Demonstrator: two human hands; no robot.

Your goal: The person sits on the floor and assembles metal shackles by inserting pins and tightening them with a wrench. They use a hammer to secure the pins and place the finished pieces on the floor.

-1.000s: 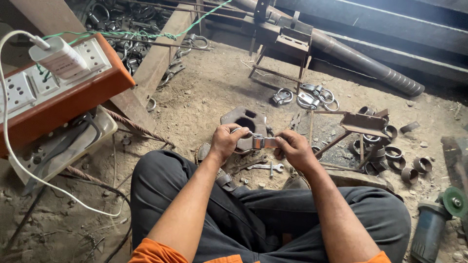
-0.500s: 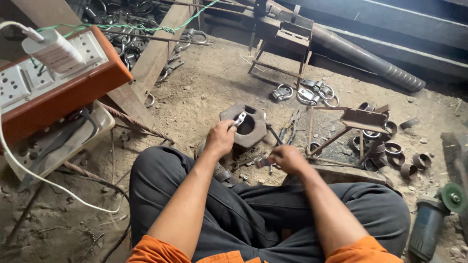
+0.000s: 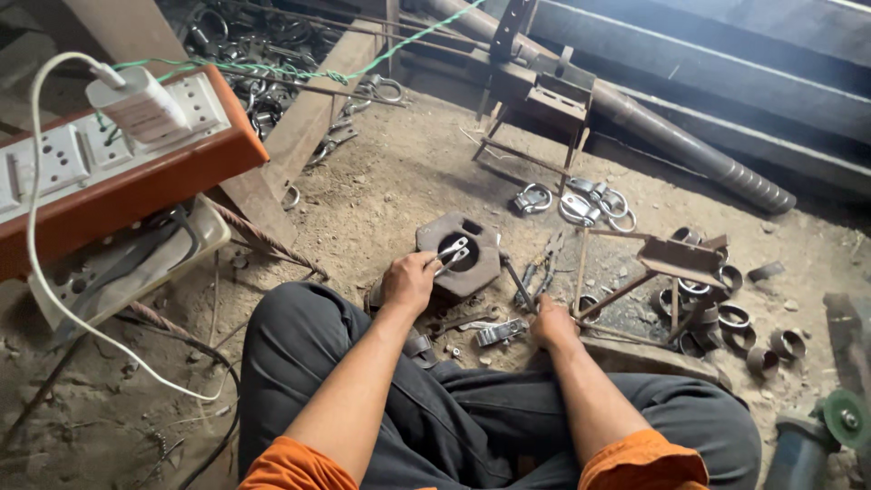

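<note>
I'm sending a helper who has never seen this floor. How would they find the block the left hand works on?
Start at the orange socket board on the left, then look right across the dirt floor to just ahead of the seated person's knees. There lies a rusty block, many-sided with a round hole, where the left hand holds a shiny metal piece. The rings nearby are thin; it is thick and flat.

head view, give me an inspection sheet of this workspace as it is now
surface: dirt floor, dusty, scattered with scrap
job's things: small metal piece held over hexagonal block with a round hole
clutter: metal rings, shackles, pliers, angle grinder
hands: left hand grips the piece; right hand on the floor near a small clamp, grip unclear
cables: white charger lead from orange socket board
surroundings: steel bar, welded stand
</note>
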